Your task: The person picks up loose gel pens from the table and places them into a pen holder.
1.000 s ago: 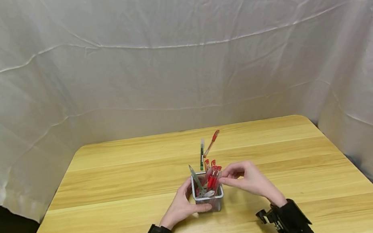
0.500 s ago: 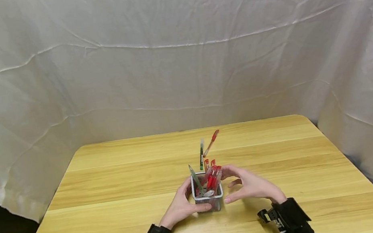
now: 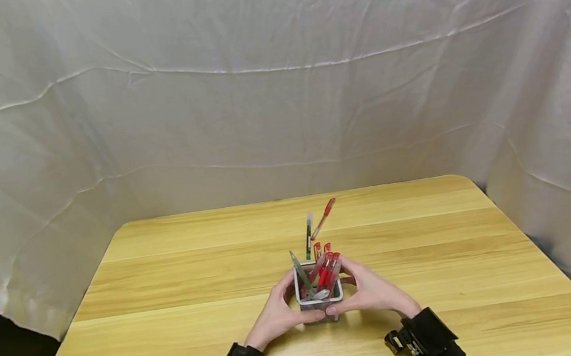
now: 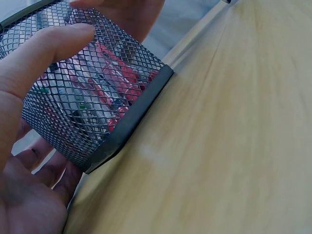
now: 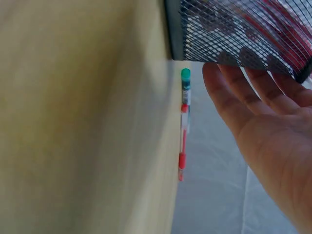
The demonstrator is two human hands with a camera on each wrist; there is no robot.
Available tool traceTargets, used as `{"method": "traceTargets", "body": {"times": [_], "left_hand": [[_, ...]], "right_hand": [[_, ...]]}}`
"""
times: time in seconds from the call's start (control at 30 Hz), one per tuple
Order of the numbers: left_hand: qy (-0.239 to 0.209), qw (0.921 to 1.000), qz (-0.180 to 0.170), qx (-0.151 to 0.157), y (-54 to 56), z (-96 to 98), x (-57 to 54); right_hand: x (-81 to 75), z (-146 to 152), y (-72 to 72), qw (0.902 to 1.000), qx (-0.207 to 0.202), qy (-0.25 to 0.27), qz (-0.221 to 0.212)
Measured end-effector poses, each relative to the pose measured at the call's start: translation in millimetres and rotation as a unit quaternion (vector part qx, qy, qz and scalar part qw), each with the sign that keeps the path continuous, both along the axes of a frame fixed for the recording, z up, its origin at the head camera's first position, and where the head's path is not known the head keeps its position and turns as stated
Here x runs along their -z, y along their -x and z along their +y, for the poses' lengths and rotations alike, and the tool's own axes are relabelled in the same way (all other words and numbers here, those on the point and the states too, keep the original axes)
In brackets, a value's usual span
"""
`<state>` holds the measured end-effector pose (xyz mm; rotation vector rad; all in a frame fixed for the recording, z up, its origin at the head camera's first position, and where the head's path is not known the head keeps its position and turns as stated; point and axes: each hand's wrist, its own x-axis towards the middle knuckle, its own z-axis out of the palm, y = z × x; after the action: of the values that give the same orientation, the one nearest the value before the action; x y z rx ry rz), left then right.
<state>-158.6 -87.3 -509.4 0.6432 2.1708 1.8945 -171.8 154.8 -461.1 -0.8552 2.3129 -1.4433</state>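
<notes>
A square black mesh pen holder (image 3: 320,304) stands on the wooden table (image 3: 173,320), filled with several red pens (image 3: 328,268) and a grey-green one (image 3: 299,270). My left hand (image 3: 281,307) grips its left side, thumb across the near mesh wall (image 4: 97,97). On the other side, my right hand (image 3: 366,289) cups the holder, thumb at the front and fingers at the back. In the right wrist view the fingers (image 5: 243,87) lie against the mesh (image 5: 239,34).
Two loose pens lie on the table behind the holder: a green one (image 3: 308,236) and a red one (image 3: 324,216), also seen as the green pen (image 5: 185,87) and red pen (image 5: 182,156). White cloth (image 3: 270,81) hangs around the table's far and side edges.
My right hand came down from the tops of the red pens and closed in on the holder's right side. The left hand and the holder stayed put.
</notes>
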Motion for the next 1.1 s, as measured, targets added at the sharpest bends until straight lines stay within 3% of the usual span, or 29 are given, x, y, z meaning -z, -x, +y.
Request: {"method": "traceTargets", "body": {"times": [0.5, 0.8, 0.97, 1.1], "left_hand": [[0.046, 0.9985, 0.020, -0.022, -4.1, 6.3, -3.6], [0.075, 0.9971, 0.009, -0.007, -3.5, 4.8, -3.8], [0.078, 0.9968, 0.008, 0.017, -0.8, 1.0, -5.0], [0.060, 0.9960, -0.001, 0.066, 4.4, -5.1, -6.9]], "right_hand": [[3.3, 7, 2.3, 0.9997, 0.018, -0.017, 0.007], [4.9, 22, 7.2, 0.9990, 0.009, 0.023, -0.036], [6.4, 31, 11.4, 0.9991, 0.006, 0.024, -0.036], [7.5, 34, 12.7, 0.9992, 0.009, 0.017, -0.035]]}}
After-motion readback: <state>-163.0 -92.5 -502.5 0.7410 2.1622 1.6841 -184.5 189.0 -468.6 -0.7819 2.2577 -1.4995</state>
